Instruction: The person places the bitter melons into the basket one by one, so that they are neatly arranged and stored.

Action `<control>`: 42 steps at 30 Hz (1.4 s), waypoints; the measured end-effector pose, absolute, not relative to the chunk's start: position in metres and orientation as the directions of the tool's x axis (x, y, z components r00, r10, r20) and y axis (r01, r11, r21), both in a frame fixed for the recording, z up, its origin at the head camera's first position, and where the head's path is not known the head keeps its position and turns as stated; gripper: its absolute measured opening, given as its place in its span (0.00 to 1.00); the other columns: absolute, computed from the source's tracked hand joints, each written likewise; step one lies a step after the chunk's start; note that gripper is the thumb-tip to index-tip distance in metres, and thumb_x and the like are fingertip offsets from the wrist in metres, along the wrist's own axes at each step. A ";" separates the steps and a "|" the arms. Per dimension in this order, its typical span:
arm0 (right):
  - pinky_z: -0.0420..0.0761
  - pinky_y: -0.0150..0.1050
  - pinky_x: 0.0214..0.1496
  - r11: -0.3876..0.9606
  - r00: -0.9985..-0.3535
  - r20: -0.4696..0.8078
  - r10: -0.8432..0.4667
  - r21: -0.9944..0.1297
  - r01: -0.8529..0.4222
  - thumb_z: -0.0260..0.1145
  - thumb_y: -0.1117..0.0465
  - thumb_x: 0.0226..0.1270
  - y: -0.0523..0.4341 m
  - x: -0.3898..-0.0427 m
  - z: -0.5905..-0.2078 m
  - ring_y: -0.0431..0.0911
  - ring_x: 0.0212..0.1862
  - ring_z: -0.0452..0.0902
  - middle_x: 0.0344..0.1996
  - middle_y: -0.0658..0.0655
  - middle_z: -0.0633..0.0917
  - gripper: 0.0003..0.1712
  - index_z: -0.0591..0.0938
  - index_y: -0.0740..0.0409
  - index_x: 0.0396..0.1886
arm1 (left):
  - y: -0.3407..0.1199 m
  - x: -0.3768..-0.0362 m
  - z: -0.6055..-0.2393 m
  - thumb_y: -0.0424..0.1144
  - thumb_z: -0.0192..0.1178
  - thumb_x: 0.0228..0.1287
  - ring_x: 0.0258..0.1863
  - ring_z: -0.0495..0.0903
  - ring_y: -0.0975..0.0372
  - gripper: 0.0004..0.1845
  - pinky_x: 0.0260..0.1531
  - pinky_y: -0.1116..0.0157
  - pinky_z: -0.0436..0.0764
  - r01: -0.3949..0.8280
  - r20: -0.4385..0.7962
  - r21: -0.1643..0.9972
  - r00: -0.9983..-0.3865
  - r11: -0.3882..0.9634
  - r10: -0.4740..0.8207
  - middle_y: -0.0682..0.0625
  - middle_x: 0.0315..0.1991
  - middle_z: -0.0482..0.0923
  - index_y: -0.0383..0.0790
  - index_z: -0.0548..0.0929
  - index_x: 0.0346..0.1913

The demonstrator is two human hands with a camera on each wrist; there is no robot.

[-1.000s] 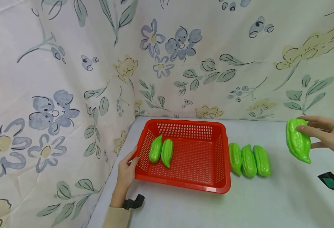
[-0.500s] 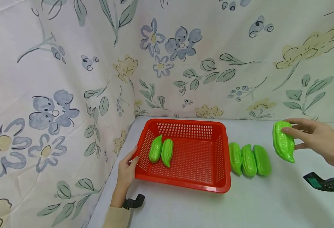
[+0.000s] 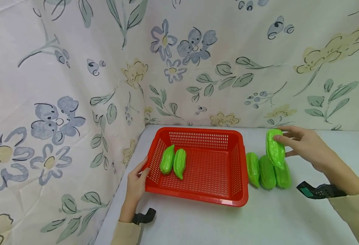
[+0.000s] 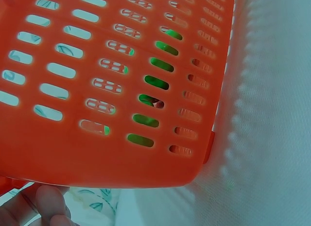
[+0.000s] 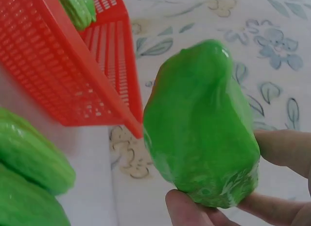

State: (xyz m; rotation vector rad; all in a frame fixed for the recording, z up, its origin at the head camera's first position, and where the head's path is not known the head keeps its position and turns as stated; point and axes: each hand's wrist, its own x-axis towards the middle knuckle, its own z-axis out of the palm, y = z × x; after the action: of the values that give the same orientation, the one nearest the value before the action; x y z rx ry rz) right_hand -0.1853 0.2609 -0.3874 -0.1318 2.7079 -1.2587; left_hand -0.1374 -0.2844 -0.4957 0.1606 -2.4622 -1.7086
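My right hand [image 3: 302,146] pinches a glossy green gourd [image 3: 275,148] [image 5: 201,129] in the air, just above the three green gourds [image 3: 266,170] lying in a row on the white table right of the red basket [image 3: 198,199]. Two more green gourds [image 3: 173,162] lie side by side in the basket's left part. My left hand [image 3: 136,183] holds the basket's near-left corner, thumb on the rim. In the left wrist view the basket's slotted wall [image 4: 97,90] fills the frame, with my fingertips [image 4: 43,206] below it.
A flowered cloth [image 3: 60,85] hangs as a backdrop on the left and behind, close against the basket's far side. The white table [image 3: 274,221] stretches in front and to the right of the basket. Black wrist devices [image 3: 315,190] sit on both forearms.
My right hand has carried the green gourd leftwards, from the far right of the table to just above the row of three. The left hand and basket stayed put.
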 end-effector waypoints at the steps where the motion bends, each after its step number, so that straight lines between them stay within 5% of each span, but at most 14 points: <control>1: 0.90 0.39 0.39 0.642 -0.984 -0.101 -0.149 -0.766 -0.019 0.58 0.44 0.81 0.255 -0.187 -0.388 0.38 0.48 0.82 0.66 0.75 0.76 0.38 0.66 0.62 0.78 | -0.285 -0.137 -0.496 0.38 0.54 0.80 0.46 0.86 0.43 0.25 0.37 0.63 0.91 -0.006 0.056 0.937 -0.984 0.349 -0.167 0.42 0.70 0.76 0.53 0.74 0.76; 6: 0.91 0.44 0.42 0.598 -0.978 -0.112 -0.174 -0.801 -0.015 0.58 0.42 0.80 0.225 -0.197 -0.393 0.60 0.57 0.80 0.66 0.73 0.77 0.38 0.67 0.61 0.78 | -0.285 -0.138 -0.497 0.37 0.54 0.80 0.47 0.87 0.43 0.25 0.37 0.63 0.91 0.000 0.063 0.936 -0.984 0.353 -0.166 0.42 0.70 0.76 0.53 0.74 0.76; 9: 0.92 0.46 0.43 0.560 -0.977 -0.112 -0.184 -0.829 -0.010 0.59 0.42 0.79 0.207 -0.202 -0.397 0.64 0.60 0.79 0.67 0.73 0.76 0.38 0.68 0.61 0.78 | -0.285 -0.138 -0.497 0.37 0.54 0.79 0.46 0.87 0.43 0.25 0.37 0.62 0.91 0.002 0.065 0.935 -0.984 0.355 -0.165 0.41 0.71 0.76 0.52 0.74 0.76; 15: 0.92 0.49 0.45 0.520 -0.971 -0.112 -0.210 -0.854 -0.014 0.63 0.41 0.76 0.170 -0.209 -0.398 0.62 0.59 0.80 0.67 0.71 0.76 0.40 0.68 0.60 0.77 | -0.283 -0.139 -0.497 0.36 0.53 0.79 0.46 0.87 0.42 0.25 0.37 0.61 0.91 0.001 0.067 0.930 -0.984 0.367 -0.167 0.41 0.70 0.76 0.51 0.74 0.76; 23: 0.92 0.47 0.41 0.479 -0.954 -0.152 -0.258 -0.878 0.010 0.68 0.46 0.74 0.126 -0.223 -0.406 0.49 0.38 0.87 0.62 0.71 0.79 0.39 0.69 0.63 0.75 | -0.282 -0.140 -0.496 0.36 0.53 0.79 0.46 0.86 0.42 0.25 0.36 0.63 0.91 0.005 0.073 0.928 -0.983 0.372 -0.168 0.41 0.71 0.76 0.51 0.74 0.76; 42: 0.91 0.51 0.45 0.416 -0.924 -0.190 -0.331 -0.909 0.038 0.70 0.48 0.72 0.048 -0.235 -0.412 0.51 0.43 0.87 0.60 0.64 0.81 0.32 0.75 0.56 0.70 | -0.284 -0.138 -0.497 0.38 0.53 0.80 0.46 0.87 0.42 0.25 0.36 0.62 0.91 0.011 0.073 0.934 -0.984 0.358 -0.161 0.42 0.71 0.76 0.52 0.74 0.76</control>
State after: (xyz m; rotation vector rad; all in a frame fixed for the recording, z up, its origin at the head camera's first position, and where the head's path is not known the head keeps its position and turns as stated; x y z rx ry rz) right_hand -0.2345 0.0476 -0.4115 -0.2529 2.3356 -1.5124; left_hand -0.1383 -0.2843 -0.4974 0.1372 -2.4593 -1.6934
